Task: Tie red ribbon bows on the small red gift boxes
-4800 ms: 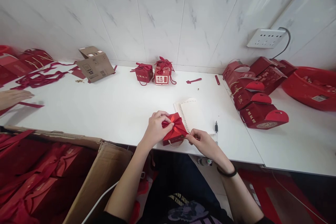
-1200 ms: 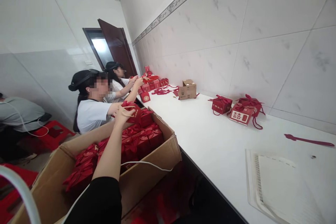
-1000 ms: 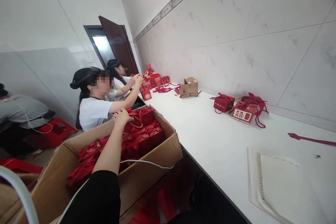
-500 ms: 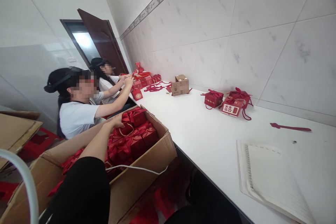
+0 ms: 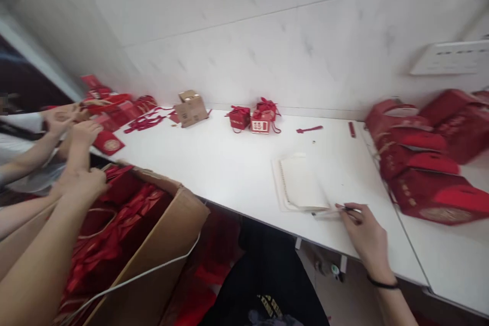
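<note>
My left hand [image 5: 83, 184] hovers over the near corner of an open cardboard carton [image 5: 168, 234] packed with red ribboned gift boxes [image 5: 114, 229]. Nothing shows in that hand, and its fingers are loosely curled just above the boxes. My right hand [image 5: 362, 232] rests on the white table's [image 5: 229, 163] front edge, with its fingertips closed on a pen [image 5: 334, 210]. The pen lies just in front of an open spiral notebook [image 5: 300, 182]. The whole picture is motion-blurred.
Other people's hands [image 5: 72, 127] work at the far left by a heap of red boxes and ribbons [image 5: 118, 109]. A small brown carton [image 5: 190, 108] and two tied red boxes [image 5: 252, 118] stand by the wall. Larger red bags [image 5: 416, 163] lie stacked at the right. A white cable [image 5: 153, 270] drapes over the carton.
My view has swung right, from the carton back to the table. My left hand has let go of the gift box inside the carton. My right hand has come into view on the pen.
</note>
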